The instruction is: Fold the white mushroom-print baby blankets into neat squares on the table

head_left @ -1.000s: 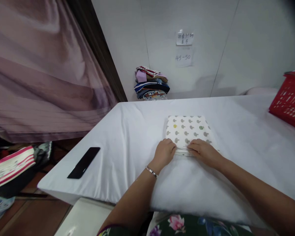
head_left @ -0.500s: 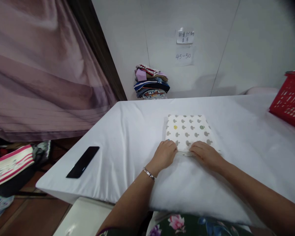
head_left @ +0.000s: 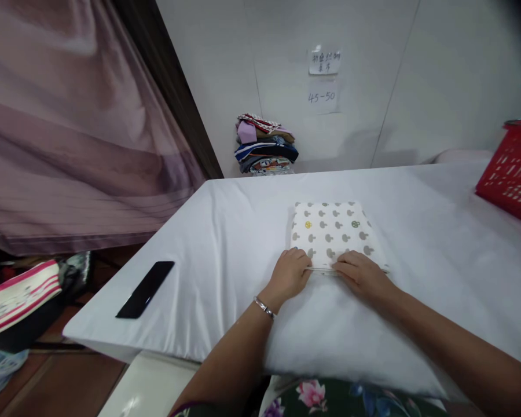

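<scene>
- A person's left hand (head_left: 290,272) and right hand (head_left: 364,278) hold the near edge of a white folded cloth (head_left: 330,231), fingers bent over its layers with a narrow stretch of edge between them.
- The cloth, printed with grey motifs and a few in yellow and green, lies flat on a white-covered surface (head_left: 226,231), between its near and far edges.
- Good work here would likely mean equal pressure from both hands, layers aligned along the near edge, and a light outward smoothing so that no crease is trapped.
- A dark phone (head_left: 145,289) rests by the surface's left edge, no brand legible; a red basket (head_left: 512,171) sits toward the far right corner.
- Beyond the far edge, a stack of fabrics (head_left: 267,145) shows no readable label.
- On the wall (head_left: 373,46), an upper sheet (head_left: 324,61) bears handwritten characters too soft to read surely; the lower sheet (head_left: 323,97) reads "45-50".
</scene>
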`<state>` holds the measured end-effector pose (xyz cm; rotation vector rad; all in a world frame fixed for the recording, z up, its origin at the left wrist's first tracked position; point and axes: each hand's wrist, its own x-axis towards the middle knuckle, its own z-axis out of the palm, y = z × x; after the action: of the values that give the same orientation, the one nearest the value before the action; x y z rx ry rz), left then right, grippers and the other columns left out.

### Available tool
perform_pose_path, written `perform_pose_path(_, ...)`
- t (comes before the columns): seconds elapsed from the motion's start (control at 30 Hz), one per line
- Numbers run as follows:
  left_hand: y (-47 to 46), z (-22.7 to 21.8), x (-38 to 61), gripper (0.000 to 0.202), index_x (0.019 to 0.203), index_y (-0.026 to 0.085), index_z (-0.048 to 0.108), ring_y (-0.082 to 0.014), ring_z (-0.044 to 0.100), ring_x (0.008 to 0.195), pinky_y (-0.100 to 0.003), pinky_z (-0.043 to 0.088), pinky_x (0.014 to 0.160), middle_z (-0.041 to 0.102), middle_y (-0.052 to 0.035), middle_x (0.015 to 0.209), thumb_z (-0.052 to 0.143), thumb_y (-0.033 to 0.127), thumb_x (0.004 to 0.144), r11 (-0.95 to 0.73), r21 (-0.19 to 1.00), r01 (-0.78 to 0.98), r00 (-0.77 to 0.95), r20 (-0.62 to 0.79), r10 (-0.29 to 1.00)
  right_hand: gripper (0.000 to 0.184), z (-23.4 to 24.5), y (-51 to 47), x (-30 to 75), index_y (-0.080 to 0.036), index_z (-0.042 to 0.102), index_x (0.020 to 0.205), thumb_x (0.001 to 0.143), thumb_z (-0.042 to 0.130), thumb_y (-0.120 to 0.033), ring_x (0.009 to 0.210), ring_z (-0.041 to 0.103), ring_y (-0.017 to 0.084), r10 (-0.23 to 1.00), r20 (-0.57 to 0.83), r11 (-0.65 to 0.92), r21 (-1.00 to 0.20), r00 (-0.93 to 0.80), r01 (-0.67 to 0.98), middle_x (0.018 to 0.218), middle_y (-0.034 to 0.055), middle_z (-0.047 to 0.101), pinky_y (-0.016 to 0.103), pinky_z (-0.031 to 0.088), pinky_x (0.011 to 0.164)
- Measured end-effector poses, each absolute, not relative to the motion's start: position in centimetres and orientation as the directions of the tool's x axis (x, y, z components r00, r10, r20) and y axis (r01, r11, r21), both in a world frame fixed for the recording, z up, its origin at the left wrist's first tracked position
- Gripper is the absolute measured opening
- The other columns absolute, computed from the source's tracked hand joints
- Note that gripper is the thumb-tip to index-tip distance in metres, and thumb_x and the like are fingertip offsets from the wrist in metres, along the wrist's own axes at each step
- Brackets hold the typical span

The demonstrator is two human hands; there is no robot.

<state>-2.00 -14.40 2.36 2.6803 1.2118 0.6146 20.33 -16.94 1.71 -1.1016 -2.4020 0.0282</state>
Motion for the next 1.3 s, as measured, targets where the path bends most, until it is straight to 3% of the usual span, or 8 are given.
perform_pose_path(0.13,-14.3,2.2,-2.0,0.01,0.079,0.02,0.056,-0.017,0.05,0.083,-0.032,0.035,0.073,0.058,-0.0021,0.084,0.055,0.029,0.082,-0.666,0.319,0.674,0.576,0.338,0.745,0.025,2.2,-17.6,21.8,-0.023,0.061,0.101,0.089,0.04,-0.018,0.087,0.055,0.02,0.713,0.46,0.676,-0.249,-0.53,0.694,0.096,0.0071,0.062,0.037,0.046,0.075)
perform_pose_path(0.2,-14.3,2.2,-2.0,0.016,0.077,0.02,0.057,-0.0159,0.05,0.082,-0.032,0.036,0.073,0.058,-0.0015,0.082,0.051,0.033,0.085,-0.665,0.35,0.66,0.569,0.346,0.746,0.024,2.3,-17.9,23.6,-0.023,0.06,0.103,0.088,0.043,-0.02,0.093,0.055,0.021,0.743,0.522,0.619,-0.299,-0.419,0.726,0.1,0.0074,0.062,0.038,0.047,0.078)
perform_pose_path(0.33,-14.1,2.3,-1.9,0.025,0.073,0.019,0.058,-0.0148,0.05,0.079,-0.031,0.036,0.072,0.057,-0.0012,0.079,0.043,0.031,0.09,-0.651,0.368,0.664,0.555,0.34,0.759,0.019,2.0,-18.9,27.2,-0.025,0.061,0.097,0.087,0.046,-0.03,0.089,0.057,0.021,0.867,0.493,0.355,-0.507,-0.074,0.786,0.1,0.0068,0.061,0.029,0.049,0.058)
perform_pose_path(0.47,-14.1,2.5,-1.7,0.027,0.073,0.019,0.058,-0.0152,0.05,0.078,-0.031,0.036,0.072,0.057,-0.002,0.079,0.041,0.031,0.09,-0.635,0.365,0.681,0.544,0.329,0.772,0.02,1.8,-20.4,28.5,-0.025,0.06,0.096,0.085,0.047,-0.037,0.076,0.057,0.017,0.936,0.352,0.224,-0.592,-0.001,0.774,0.095,0.0051,0.06,0.025,0.046,0.05)
perform_pose_path(0.7,-14.3,2.7,-1.6,0.025,0.073,0.019,0.058,-0.0151,0.049,0.078,-0.031,0.036,0.072,0.057,-0.0014,0.078,0.042,0.029,0.09,-0.622,0.375,0.688,0.532,0.323,0.783,0.026,1.8,-21.1,27.2,-0.027,0.054,0.105,0.084,0.045,-0.04,0.06,0.056,0.014,0.966,0.258,0.114,-0.467,0.012,0.877,0.091,0.002,0.061,0.03,0.048,0.056)
perform_pose_path(0.9,-14.3,2.6,-1.7,0.021,0.072,0.018,0.056,-0.0148,0.049,0.078,-0.03,0.037,0.072,0.056,-0.0012,0.078,0.046,0.029,0.087,-0.622,0.373,0.688,0.531,0.325,0.783,0.025,1.0,-20.6,27.6,-0.025,0.054,0.102,0.088,0.036,-0.033,0.066,0.058,0.016,0.938,0.344,0.176,-0.376,-0.039,0.91,0.097,0.0028,0.061,0.03,0.046,0.056)
perform_pose_path(1.13,-14.5,2.6,-1.8,0.021,0.069,0.018,0.053,-0.014,0.049,0.075,-0.029,0.038,0.072,0.055,-0.0007,0.075,0.047,0.027,0.087,-0.588,0.427,0.687,0.486,0.332,0.808,0.022,0.7,-20.4,28.5,-0.028,0.056,0.098,0.088,0.038,-0.037,0.067,0.06,0.017,0.97,0.224,0.174,-0.372,-0.094,0.912,0.088,0.0013,0.062,0.03,0.048,0.054)
perform_pose_path(1.3,-13.8,3.9,-1.9,0.024,0.068,0.018,0.054,-0.0142,0.051,0.075,-0.029,0.042,0.07,0.056,-0.0014,0.075,0.043,0.028,0.088,-0.557,0.495,0.666,0.444,0.337,0.83,0.023,3.1,-19.7,28.0,-0.026,0.06,0.097,0.085,0.044,-0.039,0.08,0.061,0.022,0.914,0.367,0.284,-0.281,-0.171,0.917,0.099,0.0061,0.062,0.034,0.051,0.062)
